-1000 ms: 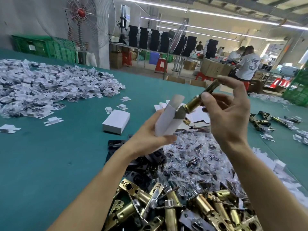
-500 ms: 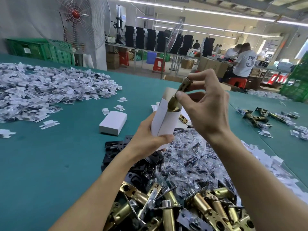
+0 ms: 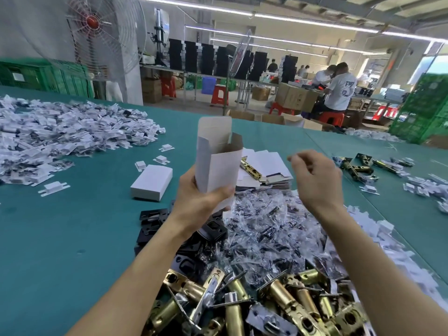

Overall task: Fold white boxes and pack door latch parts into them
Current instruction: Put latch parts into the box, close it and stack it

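My left hand [image 3: 201, 200] grips a white box [image 3: 217, 163] upright, its top flaps open; the latch put into it is hidden inside. My right hand [image 3: 315, 180] hovers to the right of the box with loosely curled fingers and holds nothing. Brass door latches [image 3: 261, 301] lie heaped at the bottom of the view. Above them is a pile of small clear bags of parts [image 3: 271, 226] and some black plates [image 3: 155, 217]. A closed white box [image 3: 151, 181] lies on the green table to the left. Flat unfolded boxes [image 3: 269, 166] are stacked behind my hands.
A big heap of white bagged parts [image 3: 60, 137] covers the table's left. More latches [image 3: 358, 166] and white pieces lie at the right. Bare green table [image 3: 72, 238] spreads at the front left. A fan [image 3: 101, 37], crates and seated workers are beyond the table.
The brass latch went from my right hand down into the box. My right hand let go and drew away to the right, empty.
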A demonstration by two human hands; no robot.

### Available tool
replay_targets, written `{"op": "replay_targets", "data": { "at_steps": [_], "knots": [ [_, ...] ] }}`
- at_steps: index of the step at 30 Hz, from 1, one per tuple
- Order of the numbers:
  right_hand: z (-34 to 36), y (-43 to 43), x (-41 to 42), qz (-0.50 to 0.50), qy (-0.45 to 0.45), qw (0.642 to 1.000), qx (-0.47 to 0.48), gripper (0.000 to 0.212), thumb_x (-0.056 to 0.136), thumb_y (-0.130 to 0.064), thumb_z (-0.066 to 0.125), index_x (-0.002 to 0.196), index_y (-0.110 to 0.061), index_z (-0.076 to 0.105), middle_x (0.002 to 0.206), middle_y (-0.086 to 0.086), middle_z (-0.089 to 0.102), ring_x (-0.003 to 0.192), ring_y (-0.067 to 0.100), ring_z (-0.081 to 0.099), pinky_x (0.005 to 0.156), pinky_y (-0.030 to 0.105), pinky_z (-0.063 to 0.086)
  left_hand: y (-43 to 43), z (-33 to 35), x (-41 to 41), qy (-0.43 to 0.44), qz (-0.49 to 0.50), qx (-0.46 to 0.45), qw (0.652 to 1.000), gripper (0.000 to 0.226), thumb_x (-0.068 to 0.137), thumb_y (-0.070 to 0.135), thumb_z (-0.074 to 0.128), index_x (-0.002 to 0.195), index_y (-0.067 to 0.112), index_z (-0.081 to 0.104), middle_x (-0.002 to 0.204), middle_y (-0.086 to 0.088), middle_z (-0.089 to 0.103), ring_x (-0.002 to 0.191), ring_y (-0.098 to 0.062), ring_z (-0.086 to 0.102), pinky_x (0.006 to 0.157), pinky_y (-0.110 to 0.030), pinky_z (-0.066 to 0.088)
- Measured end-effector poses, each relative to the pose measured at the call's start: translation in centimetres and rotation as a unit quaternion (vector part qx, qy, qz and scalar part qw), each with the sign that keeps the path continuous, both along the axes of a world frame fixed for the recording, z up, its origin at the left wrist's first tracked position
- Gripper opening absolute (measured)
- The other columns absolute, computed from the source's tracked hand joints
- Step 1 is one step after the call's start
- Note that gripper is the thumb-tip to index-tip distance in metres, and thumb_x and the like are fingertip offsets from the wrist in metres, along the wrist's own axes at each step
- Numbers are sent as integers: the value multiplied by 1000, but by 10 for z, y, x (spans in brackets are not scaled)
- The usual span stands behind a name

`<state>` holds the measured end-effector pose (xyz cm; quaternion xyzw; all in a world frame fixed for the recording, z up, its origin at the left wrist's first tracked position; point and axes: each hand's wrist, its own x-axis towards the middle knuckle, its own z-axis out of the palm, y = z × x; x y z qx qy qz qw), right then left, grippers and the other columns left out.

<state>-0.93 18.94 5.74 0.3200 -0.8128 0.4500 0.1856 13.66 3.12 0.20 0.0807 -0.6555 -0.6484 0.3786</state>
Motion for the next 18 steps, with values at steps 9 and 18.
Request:
{"op": "replay_targets", "data": {
  "at_steps": [9, 18],
  "knots": [
    [-48, 60, -66, -155, -76, 869, 464, 62, 89, -3, 40, 140, -36, 48, 139, 8, 58, 126, 32, 47, 99, 43, 40, 0, 4, 2, 63, -42, 49, 996, 38, 66, 33, 84, 101, 18, 74, 99, -13, 72, 94, -38, 70, 73, -54, 60],
    [-52, 59, -74, -167, 36, 885, 433, 39, 94, -13, 51, 127, -32, 61, 123, 3, 63, 112, 28, 56, 91, 41, 43, 2, 5, -1, 94, -39, 40, 994, 42, 67, 34, 86, 105, 25, 72, 107, -10, 72, 104, -32, 68, 85, -61, 58]
  ]
}}
